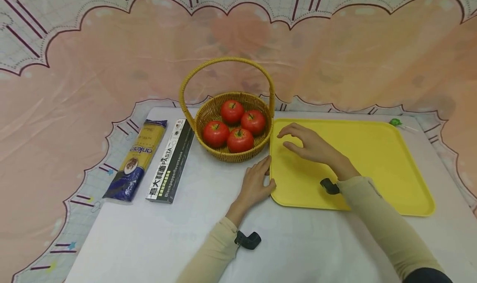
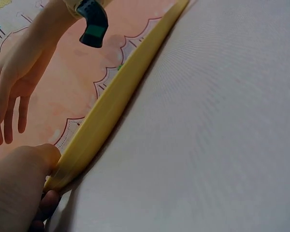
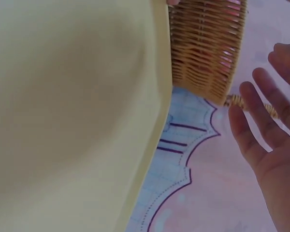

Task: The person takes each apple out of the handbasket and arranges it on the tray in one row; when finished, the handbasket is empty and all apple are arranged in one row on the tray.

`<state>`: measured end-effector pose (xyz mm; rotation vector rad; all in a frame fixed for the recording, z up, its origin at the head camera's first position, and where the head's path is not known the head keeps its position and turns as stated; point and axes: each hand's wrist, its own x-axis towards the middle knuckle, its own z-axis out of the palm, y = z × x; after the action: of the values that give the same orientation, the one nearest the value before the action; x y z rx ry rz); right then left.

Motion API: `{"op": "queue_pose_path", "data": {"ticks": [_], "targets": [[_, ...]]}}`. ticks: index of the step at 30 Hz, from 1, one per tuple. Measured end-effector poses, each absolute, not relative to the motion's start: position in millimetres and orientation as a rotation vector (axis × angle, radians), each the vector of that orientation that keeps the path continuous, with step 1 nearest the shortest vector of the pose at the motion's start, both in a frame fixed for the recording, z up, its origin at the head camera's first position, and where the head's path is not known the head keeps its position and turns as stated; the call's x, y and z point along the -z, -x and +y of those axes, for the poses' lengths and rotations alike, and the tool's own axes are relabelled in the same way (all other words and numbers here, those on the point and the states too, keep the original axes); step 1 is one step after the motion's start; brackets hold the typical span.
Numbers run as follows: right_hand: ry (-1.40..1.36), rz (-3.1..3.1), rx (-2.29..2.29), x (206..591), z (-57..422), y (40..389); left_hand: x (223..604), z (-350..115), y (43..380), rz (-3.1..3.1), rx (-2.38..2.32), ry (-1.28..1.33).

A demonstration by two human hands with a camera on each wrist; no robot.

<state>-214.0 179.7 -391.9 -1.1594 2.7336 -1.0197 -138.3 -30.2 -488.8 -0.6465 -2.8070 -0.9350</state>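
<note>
A yellow tray (image 1: 372,163) lies on the right part of the white table. At its near left corner my left hand (image 1: 255,181) grips the edge. In the left wrist view, the thumb (image 2: 48,157) is at the rim and the fingers are tucked below, partly hidden. Over the tray's left part hovers my right hand (image 1: 309,146), its fingers spread and loosely bent, holding nothing. In the right wrist view, that hand (image 3: 280,140) appears beside the tray's edge and the wicker basket (image 3: 203,53).
The handled wicker basket (image 1: 208,109) holds several tomatoes (image 1: 240,140) and stands against the tray's left side. Farther left lie a black-and-white pasta box (image 1: 171,163) and a blue-and-gold pasta packet (image 1: 138,161). A green lollipop (image 1: 396,122) is at the tray's far right corner.
</note>
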Motion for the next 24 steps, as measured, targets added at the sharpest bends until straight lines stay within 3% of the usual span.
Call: {"op": "queue_pose_path", "data": {"ticks": [24], "targets": [[1.490,2.763,0.742,384.3,144.4,248.5,486.2,-30.1,137.0,-2.836,0.927,0.633]]}}
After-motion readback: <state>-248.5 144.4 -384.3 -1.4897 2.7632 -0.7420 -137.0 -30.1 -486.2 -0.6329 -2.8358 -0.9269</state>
